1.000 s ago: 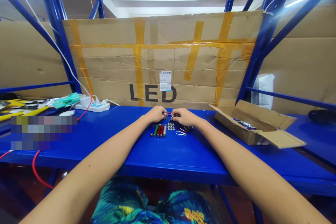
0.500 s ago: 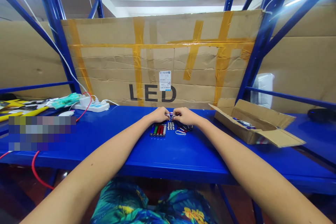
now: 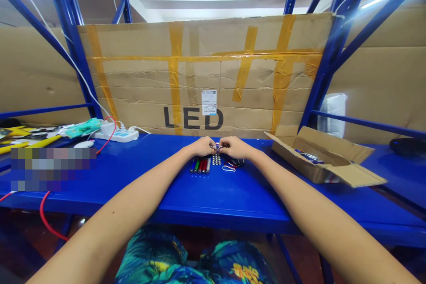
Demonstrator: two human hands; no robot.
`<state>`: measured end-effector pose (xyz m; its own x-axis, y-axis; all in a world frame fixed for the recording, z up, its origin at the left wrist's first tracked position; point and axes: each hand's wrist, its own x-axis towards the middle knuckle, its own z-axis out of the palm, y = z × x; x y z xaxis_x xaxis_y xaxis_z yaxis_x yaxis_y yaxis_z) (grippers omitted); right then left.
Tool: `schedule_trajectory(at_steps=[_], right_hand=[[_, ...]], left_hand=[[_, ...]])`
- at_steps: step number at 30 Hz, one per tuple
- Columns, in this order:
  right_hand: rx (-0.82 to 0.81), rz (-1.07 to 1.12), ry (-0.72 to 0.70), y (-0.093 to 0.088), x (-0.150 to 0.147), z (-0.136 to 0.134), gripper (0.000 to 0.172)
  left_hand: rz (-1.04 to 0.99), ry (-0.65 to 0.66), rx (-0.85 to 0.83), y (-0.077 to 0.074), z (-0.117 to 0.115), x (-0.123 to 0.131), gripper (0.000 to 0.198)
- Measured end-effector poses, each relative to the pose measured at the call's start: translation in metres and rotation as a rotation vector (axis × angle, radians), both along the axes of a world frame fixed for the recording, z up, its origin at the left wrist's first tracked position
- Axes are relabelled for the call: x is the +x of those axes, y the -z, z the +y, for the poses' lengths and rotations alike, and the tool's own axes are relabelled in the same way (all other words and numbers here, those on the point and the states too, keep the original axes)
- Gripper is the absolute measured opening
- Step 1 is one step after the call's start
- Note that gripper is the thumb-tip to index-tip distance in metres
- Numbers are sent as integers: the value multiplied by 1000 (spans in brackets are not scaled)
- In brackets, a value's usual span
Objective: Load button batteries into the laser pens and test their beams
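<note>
Barely anything shifts across the last second at this blue workbench [image 3: 213,195]: the person's left hand [image 3: 203,145] and right hand [image 3: 234,146] have drawn a touch closer, and their fingertips now meet around a small red-and-silver piece [image 3: 216,145]. Both hands pinch it from opposite ends, fingers curled tight. It sits just above the bench, at the far edge of the laid-out parts. It is too small to tell whether it is one part or two being joined. The closing of the gap reads as fine fingertip work on that piece, with the arms otherwise holding their place.

Just in front of the hands lies a row of little coloured cylinders [image 3: 200,165], side by side. Beside it sit a tight cluster of round silver cells [image 3: 217,159] and a few wire clips [image 3: 229,167].

To the right, well apart from the hands, an open cardboard box [image 3: 346,173] lies with its flaps spread. Small metallic items [image 3: 308,155] show inside, blurred beyond telling. At the left, a white power strip [image 3: 116,134] rests near the taped cardboard sheet marked LED [image 3: 206,75], which stands against the blue racking.
</note>
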<state>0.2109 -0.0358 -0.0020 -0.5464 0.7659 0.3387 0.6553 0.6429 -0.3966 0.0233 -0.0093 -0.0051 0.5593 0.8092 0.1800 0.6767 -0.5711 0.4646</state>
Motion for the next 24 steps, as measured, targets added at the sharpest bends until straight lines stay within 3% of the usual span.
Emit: schedule_trajectory(at_steps=[7, 11, 14, 17, 24], right_hand=[[10, 42, 43, -5, 1, -2, 6], [28, 28, 57, -6, 5, -3, 7], [18, 7, 75, -7, 6, -4, 7], [25, -12, 92, -8, 6, -6, 8], [10, -24, 91, -9, 7, -6, 7]], left_hand=[[-15, -30, 2, -5, -4, -6, 21], [21, -176, 55, -10, -7, -24, 32], [182, -297, 25, -12, -8, -39, 35], [311, -387, -13, -14, -8, -46, 34], [377, -468, -39, -25, -14, -44, 19]])
